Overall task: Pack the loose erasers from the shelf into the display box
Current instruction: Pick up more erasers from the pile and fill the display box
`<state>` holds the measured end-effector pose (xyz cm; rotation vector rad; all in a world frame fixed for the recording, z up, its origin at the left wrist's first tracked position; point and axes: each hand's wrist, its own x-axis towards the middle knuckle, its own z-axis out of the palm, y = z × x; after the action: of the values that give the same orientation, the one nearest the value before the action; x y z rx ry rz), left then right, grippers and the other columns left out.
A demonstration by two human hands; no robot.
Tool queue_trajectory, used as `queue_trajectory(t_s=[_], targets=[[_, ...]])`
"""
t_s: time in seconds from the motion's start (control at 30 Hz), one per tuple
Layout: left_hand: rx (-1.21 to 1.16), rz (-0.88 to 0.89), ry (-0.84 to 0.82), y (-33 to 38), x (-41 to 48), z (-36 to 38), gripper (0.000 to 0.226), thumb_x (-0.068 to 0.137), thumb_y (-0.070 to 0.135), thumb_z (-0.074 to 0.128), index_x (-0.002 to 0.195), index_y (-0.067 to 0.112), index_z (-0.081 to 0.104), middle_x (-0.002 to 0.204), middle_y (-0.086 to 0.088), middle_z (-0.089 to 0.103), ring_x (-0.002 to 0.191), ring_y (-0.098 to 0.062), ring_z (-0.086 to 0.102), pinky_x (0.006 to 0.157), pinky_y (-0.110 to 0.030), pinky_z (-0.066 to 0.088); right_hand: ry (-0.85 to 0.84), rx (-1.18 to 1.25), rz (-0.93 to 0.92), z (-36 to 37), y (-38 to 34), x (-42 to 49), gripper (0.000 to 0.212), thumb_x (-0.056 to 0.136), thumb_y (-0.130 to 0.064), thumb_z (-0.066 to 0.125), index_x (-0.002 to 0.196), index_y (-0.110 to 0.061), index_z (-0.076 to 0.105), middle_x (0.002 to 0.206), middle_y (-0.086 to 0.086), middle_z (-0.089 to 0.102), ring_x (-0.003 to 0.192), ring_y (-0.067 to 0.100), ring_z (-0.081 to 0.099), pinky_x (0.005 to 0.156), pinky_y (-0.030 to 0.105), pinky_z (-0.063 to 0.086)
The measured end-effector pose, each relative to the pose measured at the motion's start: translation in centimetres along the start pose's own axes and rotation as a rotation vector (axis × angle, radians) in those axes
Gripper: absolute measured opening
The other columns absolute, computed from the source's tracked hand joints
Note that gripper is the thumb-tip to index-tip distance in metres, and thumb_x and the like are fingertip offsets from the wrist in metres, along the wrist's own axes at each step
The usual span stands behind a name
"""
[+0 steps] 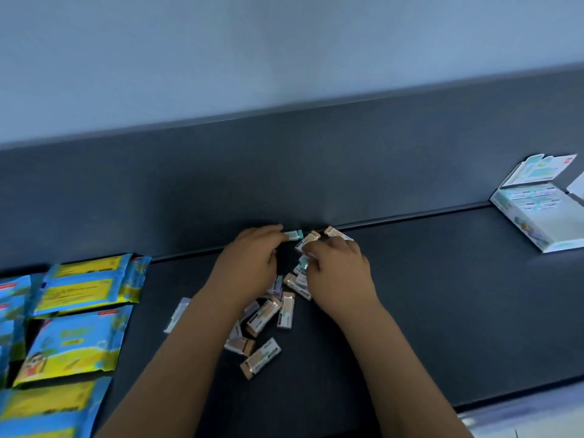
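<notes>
A person's two hands work over a pile of erasers (264, 314) on a dark shelf (442, 295). The erasers are small oblong blocks in white printed sleeves with tan, lilac or teal ends, and they lie pointing every way. At the pile's far edge, the left hand (249, 263) pinches a teal eraser (294, 234), its long axis running sideways along the back wall. The right hand (339, 273) curls its fingers round a second teal eraser (304, 262), which is blurred. The open display box (537, 213) sits well right of the pile, and blue-and-yellow packets (79, 286) lie to its left.
</notes>
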<state>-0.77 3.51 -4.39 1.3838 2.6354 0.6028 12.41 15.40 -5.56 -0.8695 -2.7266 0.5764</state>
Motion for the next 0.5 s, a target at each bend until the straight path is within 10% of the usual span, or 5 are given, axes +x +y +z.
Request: queue_trajectory(t_s=[0.27, 0.5], targets=[[0.066, -0.057, -0.077, 0.7, 0.6, 0.7, 0.069, 0.070, 0.019, 0.032, 0.133, 0.023, 0.059, 0.134, 0.001, 0.052, 0.120, -0.027, 0.043, 0.097, -0.045, 0.045, 0.125, 0.241, -0.015, 1.0, 0.9, 0.8, 0.061, 0.068, -0.007, 0.033, 0.108, -0.020, 0.076, 0.116, 0.001, 0.067, 0.111, 0.031, 0.051, 0.091, 0.037, 0.047], [0.163, -0.111, -0.016, -1.6, -0.6, -0.2, 0.037, 0.086, 0.012, 0.052, 0.120, 0.022, 0.063, 0.110, -0.002, 0.059, 0.104, -0.029, 0.054, 0.084, -0.042, 0.048, 0.031, 0.231, -0.013, 0.3, 1.9, 1.6, 0.011, 0.076, -0.019, 0.073, 0.085, -0.025, 0.078, 0.097, -0.007, 0.066, 0.098, 0.020, 0.057, 0.083, 0.026, 0.045]])
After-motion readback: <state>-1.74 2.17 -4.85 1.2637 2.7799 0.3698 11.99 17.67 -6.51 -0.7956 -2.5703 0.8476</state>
